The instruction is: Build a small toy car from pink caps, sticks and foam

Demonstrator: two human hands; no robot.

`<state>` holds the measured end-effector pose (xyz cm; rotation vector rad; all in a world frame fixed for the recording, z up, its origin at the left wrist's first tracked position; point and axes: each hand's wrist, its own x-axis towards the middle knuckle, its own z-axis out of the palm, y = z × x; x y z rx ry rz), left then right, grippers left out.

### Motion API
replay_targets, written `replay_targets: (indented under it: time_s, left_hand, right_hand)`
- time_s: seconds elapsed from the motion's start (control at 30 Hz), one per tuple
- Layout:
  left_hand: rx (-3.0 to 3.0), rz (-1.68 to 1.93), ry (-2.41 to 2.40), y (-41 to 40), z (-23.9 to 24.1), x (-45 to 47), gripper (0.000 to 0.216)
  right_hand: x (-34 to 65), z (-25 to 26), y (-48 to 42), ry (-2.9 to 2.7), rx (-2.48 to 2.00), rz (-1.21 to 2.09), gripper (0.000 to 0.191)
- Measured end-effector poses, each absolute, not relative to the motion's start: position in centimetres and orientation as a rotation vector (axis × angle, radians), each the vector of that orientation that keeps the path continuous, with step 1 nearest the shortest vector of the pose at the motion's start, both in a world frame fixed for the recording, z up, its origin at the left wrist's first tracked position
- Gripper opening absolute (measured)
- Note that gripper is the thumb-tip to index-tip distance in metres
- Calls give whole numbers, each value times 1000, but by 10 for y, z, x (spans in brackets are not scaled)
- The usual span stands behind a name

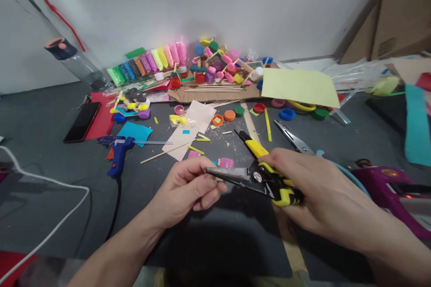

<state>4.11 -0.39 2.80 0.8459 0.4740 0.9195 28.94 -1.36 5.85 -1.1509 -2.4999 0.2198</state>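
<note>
My right hand [319, 202] is wrapped round the yellow-and-black handles of a pair of scissors [239, 175], whose blades point left. Their tips reach the fingers of my left hand [186, 193]. That hand is closed in a pinch, and whatever sits between its thumb and fingers is too small and covered to make out. Just beyond the fingertips lies a pink bottle cap [226, 163]. A yellow utility knife [256, 148] rests on the table close to my right knuckles. Short yellow paper strips [195, 150] and a thin wooden skewer [168, 151] lie past my left hand.
To the left are a blue hot glue gun [120, 148] and a phone [82, 122]. A water bottle [81, 67] leans at the back. Metal scissors [292, 136] lie right of the knife. Colourful clay packs [148, 62] and a pile of caps and sticks [222, 65] line the wall.
</note>
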Motion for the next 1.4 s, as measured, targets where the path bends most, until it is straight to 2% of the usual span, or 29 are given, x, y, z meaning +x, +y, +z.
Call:
replay_targets:
  time_s: [0.23, 0.33, 0.5, 0.63, 0.77, 0.87, 1.0, 1.2, 1.4]
  left_hand:
    - [827, 976, 477, -3, 29, 42, 22]
    - [817, 981, 436, -4, 27, 43, 20]
    - [850, 954, 460, -6, 21, 41, 22]
    - [903, 932, 501, -7, 18, 40, 26]
    - [899, 976, 499, -9, 20, 40, 17]
    - [932, 972, 504, -9, 21, 40, 18]
    - [987, 961, 520, -9, 21, 39, 23]
    - [1004, 990, 491, -9, 25, 43, 15]
    - [1063, 1024, 548, -8, 25, 43, 24]
  right_hand:
    - [284, 60, -8, -2440, -1138, 321, 21]
    - [283, 59, -9, -2451, -1150, 323, 28]
    - [284, 57, -10, -2457, -1169, 132, 42]
    - [284, 56, -10, -2457, -1179, 118, 35]
    - [284, 56, -12, -2446, -1182, 225, 26]
    - [284, 56, -11, -2416, -1236, 261, 19]
    - [289, 53, -3, -2375, -1475, 201, 21]
    - [315, 49, 19, -2297, -2007, -218, 39]
    - [336, 54, 33, -2358, -2312, -61, 45]
